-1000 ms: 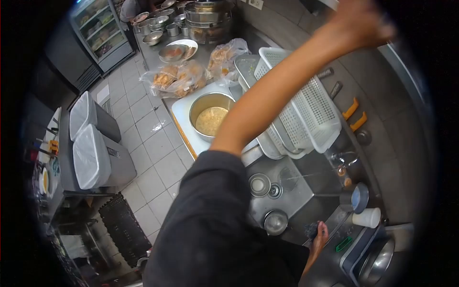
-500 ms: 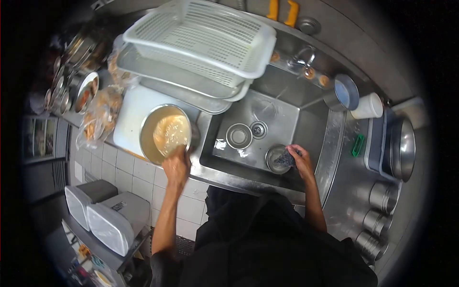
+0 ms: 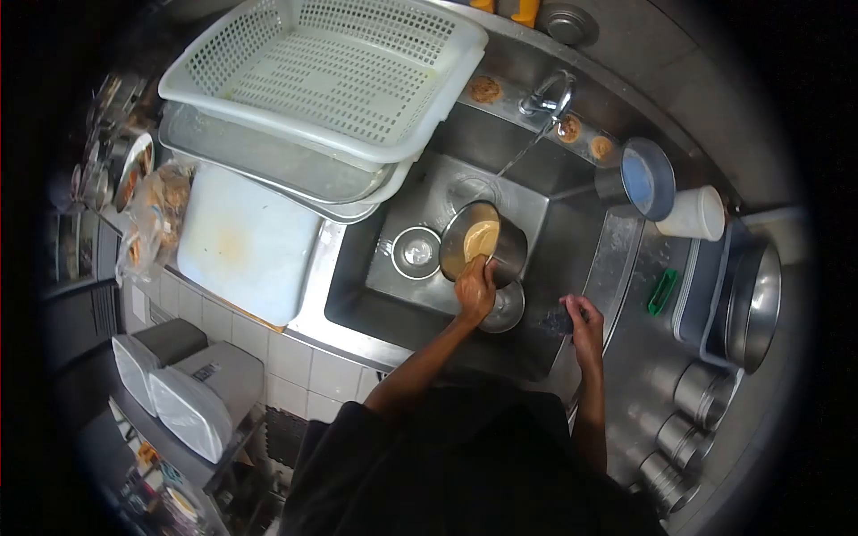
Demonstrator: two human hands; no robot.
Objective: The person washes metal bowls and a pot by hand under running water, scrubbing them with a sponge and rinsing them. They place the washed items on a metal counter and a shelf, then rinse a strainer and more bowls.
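Observation:
My left hand (image 3: 476,290) grips the near rim of a metal pot (image 3: 510,246), which is tilted over the sink (image 3: 393,299). A creamy tan liquid (image 3: 481,239) shows inside the pot. Out to the right, my right hand (image 3: 585,323) pinches a dark, mesh-like scrubber (image 3: 558,321) above the sink's right side. Partly under the pot lies a round metal bowl (image 3: 508,311). Another small metal bowl (image 3: 416,254) rests on the sink floor to the left. Water runs from the faucet (image 3: 554,96) into the sink.
White perforated baskets (image 3: 313,89) and trays are stacked at the back left. A white cutting board (image 3: 250,241) lies left of the sink. Metal containers (image 3: 639,174), a white tub (image 3: 697,214) and a green object (image 3: 662,291) stand on the right counter.
My left hand has carried the pot rightward from the cutting board to over the sink. My right hand has moved with the scrubber up from the bowl and slightly right. Water now flows visibly.

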